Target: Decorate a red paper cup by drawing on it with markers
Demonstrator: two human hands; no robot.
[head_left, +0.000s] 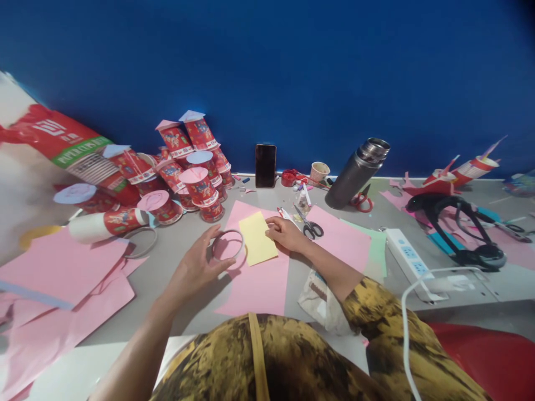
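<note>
Head view: a clear plastic ring point(228, 230) is pinched by the left hand point(194, 273). A yellow paper rectangle point(257, 240) is pinned flat by the right hand point(288, 234) and could be skewed if nudged.

Ring point(241, 244): left rim hidden by fingers of the left hand point(196, 270).
Pink sheet point(254, 284): partly under the yellow paper point(258, 238) by the right hand point(288, 234); near edge hidden by the person's chest.
Printed bag point(50, 145), far left of the left hand: blurred, cut by the frame edge.
Small bits point(298, 186) beyond the right hand: too small to tell.

clear ring point(228, 231): lifted, tilted | yellow paper point(258, 239): flat, just beside ring
</note>
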